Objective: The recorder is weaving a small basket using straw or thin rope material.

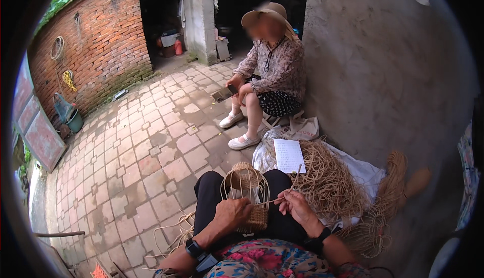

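Between my thighs rests a partly woven tan cord piece (pixel 258 218), hollow like a small basket or slipper, with loose strands standing in loops at its upper end. My left hand (pixel 233 214) is closed at its left side, fingers curled against the weave; its fingertips are partly hidden. A thin strand of cord (pixel 269 202) runs from there to the right. At its other end my right hand (pixel 298 208) pinches the strand between thumb and finger. Something pale shows inside the piece.
A big heap of loose tan cord (pixel 327 177) lies on white sheeting to my right, with a written paper sheet (pixel 289 155) on it. Bundled cord (pixel 396 172) leans at the grey wall (pixel 383 76). Ahead, a seated person (pixel 277 71) holds a dark phone. Loose strands (pixel 174 232) lie left.
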The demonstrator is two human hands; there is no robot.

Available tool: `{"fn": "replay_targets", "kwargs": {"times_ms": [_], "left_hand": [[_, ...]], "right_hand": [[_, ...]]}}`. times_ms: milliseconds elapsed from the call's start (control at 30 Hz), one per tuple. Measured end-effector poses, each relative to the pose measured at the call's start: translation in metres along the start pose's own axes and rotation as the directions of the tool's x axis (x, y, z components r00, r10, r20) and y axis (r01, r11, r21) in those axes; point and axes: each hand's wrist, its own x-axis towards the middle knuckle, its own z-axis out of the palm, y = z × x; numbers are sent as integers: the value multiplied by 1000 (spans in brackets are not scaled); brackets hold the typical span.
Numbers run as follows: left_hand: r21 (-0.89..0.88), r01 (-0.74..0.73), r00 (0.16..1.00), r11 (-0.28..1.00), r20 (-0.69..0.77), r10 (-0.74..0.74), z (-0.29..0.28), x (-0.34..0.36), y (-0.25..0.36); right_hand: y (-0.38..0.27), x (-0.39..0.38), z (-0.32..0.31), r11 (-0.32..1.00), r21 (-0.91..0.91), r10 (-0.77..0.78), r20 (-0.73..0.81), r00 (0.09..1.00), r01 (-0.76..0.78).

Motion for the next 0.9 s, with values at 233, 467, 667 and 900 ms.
{"fn": "replay_targets", "kwargs": {"times_ms": [233,467,667,900], "left_hand": [[-100,-69,994,993,80,77,1,9,-21],[-120,-71,994,990,79,81,6,8,-29],[-336,-157,928,929,272,255,-9,25,-38],[-606,402,847,686,530,-28,-13,16,-22]], "right_hand": [[4,1,3,998,64,-7,-40,999,10],[6,2,3,991,130,-3,-48,999,9],[8,3,-2,991,134,0,-3,1000,1],[-7,-4,12,994,107,-17,40,999,13]]}}
